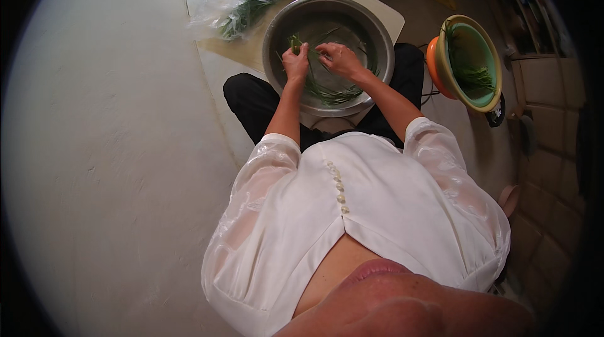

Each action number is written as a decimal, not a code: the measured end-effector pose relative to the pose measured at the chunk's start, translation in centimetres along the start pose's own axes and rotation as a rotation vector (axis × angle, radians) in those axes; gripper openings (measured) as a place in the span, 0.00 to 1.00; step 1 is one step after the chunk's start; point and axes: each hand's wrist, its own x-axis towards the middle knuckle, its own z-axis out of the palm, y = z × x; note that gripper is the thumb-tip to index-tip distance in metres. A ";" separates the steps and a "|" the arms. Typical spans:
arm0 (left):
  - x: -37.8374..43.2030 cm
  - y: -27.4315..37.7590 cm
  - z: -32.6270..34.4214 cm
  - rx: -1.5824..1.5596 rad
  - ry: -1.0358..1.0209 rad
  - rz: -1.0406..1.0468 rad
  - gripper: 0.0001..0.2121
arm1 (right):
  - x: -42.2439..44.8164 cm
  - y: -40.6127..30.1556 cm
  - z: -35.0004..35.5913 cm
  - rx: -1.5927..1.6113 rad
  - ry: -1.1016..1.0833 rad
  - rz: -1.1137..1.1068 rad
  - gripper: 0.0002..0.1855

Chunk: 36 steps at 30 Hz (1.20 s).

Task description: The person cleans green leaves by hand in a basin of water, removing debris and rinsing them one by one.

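Note:
A wide metal basin (pixel 388 61) stands before me between my knees. My left hand (pixel 296 65) is over its left part, closed around a small bunch of thin green stalks (pixel 295 42) that look like garlic chives. Just to the right, my right hand (pixel 343 59) is over the middle, its fingers bent towards the bunch. Whether a stalk is between those fingertips is too small to tell. Loose green blades (pixel 335 96) lie curved along the basin's near side, and a few thin ones are scattered elsewhere inside it.
Under and beyond the basin is a cream board (pixel 389 18). A clear plastic bag (pixel 257 2) of green vegetables lies on its left. To my right, a green bowl (pixel 472 44) with cut greens (pixel 474 80) sits inside a yellow basin (pixel 494 54), above an orange vessel (pixel 438 72).

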 end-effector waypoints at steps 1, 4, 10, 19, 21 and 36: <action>0.2 0.0 -0.2 0.004 0.011 0.004 0.12 | 0.3 -0.7 0.4 0.064 -0.031 0.032 0.09; 0.5 -0.1 -0.5 -0.167 -0.045 -0.057 0.11 | 0.5 -0.6 0.4 0.001 -0.113 0.056 0.09; 1.3 -1.8 -1.4 0.040 0.175 -0.030 0.12 | -3.2 4.2 -0.1 -0.200 -0.374 0.135 0.07; 1.2 -5.2 0.9 0.331 0.139 -0.046 0.16 | -5.2 9.6 2.5 -0.475 -0.420 -0.096 0.04; 1.6 -4.9 0.3 0.355 0.161 -0.020 0.15 | -4.2 8.0 1.4 -0.370 -0.242 -0.064 0.04; 0.8 -1.0 0.0 -0.320 -0.059 -0.167 0.10 | -1.7 2.6 3.0 0.302 -0.095 0.139 0.13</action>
